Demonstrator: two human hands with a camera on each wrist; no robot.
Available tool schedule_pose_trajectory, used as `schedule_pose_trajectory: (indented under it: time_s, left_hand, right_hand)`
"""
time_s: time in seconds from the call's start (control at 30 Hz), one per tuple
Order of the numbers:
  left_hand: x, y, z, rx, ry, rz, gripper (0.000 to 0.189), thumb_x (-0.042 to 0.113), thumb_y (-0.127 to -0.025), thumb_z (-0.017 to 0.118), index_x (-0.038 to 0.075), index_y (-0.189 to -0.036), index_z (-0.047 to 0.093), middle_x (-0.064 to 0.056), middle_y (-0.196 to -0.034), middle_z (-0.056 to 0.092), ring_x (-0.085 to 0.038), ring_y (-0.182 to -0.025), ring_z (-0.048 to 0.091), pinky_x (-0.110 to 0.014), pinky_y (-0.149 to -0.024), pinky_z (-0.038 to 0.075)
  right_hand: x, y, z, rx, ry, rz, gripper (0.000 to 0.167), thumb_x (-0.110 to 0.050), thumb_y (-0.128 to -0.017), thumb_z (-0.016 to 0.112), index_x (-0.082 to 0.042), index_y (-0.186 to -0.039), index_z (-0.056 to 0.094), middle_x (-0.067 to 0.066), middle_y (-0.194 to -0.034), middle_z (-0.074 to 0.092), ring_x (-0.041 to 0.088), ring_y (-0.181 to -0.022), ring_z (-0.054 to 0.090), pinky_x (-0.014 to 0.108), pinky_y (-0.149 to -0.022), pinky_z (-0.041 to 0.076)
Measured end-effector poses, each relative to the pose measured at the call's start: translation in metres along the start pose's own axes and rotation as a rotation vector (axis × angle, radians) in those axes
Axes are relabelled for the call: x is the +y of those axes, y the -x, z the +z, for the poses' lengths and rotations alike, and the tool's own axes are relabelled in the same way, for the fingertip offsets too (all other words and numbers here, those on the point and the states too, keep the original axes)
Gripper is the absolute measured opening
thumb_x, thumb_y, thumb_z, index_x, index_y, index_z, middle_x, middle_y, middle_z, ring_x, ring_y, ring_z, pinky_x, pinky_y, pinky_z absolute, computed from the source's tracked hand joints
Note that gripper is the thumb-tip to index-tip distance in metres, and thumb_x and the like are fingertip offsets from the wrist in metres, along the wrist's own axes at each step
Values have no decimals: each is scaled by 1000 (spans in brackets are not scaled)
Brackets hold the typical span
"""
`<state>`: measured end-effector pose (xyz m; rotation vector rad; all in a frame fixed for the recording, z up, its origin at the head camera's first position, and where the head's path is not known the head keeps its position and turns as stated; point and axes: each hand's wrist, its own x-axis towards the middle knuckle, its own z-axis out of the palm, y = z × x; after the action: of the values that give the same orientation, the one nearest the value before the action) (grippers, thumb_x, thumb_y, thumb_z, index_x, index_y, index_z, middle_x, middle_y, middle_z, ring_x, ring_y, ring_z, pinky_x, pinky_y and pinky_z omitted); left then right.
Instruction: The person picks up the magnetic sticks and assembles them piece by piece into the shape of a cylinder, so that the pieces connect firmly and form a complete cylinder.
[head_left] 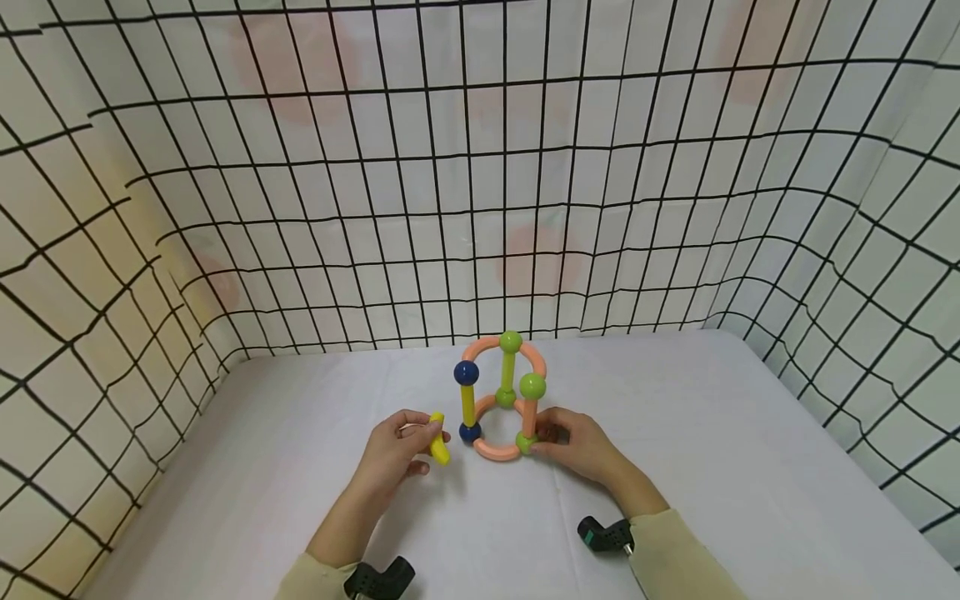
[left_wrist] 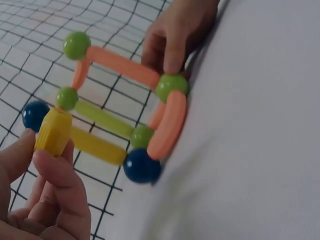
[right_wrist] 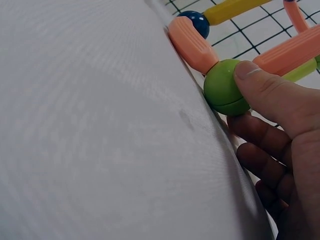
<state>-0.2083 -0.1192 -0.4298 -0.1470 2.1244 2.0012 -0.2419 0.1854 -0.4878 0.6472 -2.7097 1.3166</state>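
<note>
A ball-and-stick toy frame stands on the table, its three uprights joined by curved salmon sticks around the base and at the back of the top. A yellow stick with navy balls forms the left upright; a lime stick stands at the back. On the right, a salmon stick rises between two green balls. My right hand pinches the lower green ball between thumb and fingers. Left of the frame, my left hand pinches a loose yellow stick, apart from the navy balls.
A white cloth covers the table. Black wire grid panels with pale sheeting behind them enclose the back and both sides. Dark wrist cameras sit on both forearms.
</note>
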Motion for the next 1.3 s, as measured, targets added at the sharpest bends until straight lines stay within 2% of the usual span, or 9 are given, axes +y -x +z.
schedule_pose_trajectory:
  time_s: [0.2, 0.5, 0.87, 1.07, 1.3]
  left_hand:
    - [11, 0, 13, 32, 89, 15, 36, 33, -94, 70, 8, -113, 52, -14, -107, 76, -16, -79, 66, -19, -57, 51]
    - [30, 2, 32, 36, 225, 59, 27, 26, -93, 72, 10, -102, 51, -1, -87, 69, -17, -76, 64, -21, -53, 52]
    - [44, 3, 56, 29, 370, 104, 23, 22, -97, 66, 9, -106, 50, -2, -90, 69, -13, -74, 63, -24, -61, 57]
    - [44, 5, 57, 42, 386, 112, 23, 21, -97, 67, 10, -107, 49, -2, -89, 70, -15, -76, 65, -26, -65, 60]
    - [39, 5, 57, 26, 383, 124, 25, 21, -96, 68, 9, -106, 49, -1, -87, 69, -15, -76, 66, -29, -66, 61]
  right_hand:
    - [-3, 1, 0, -5, 5, -4, 28, -30, -85, 80, -22, -110, 70, -9, -94, 68, 7, -85, 59, 26, -77, 50]
    - [-5, -1, 2, -16, -22, -8, 31, -32, -84, 81, -21, -110, 70, -8, -93, 69, 7, -86, 60, 25, -78, 51]
    - [-5, -1, 3, -18, 13, -35, 29, -30, -84, 81, -20, -110, 70, -9, -93, 69, 5, -84, 60, 24, -77, 52]
    - [-6, -2, 2, -14, 23, -61, 29, -30, -84, 81, -20, -109, 70, -10, -92, 68, 4, -83, 59, 24, -76, 51]
    - [-6, -1, 4, -22, 9, -111, 29, -30, -84, 81, -19, -109, 70, -9, -90, 68, 3, -81, 58, 24, -75, 51]
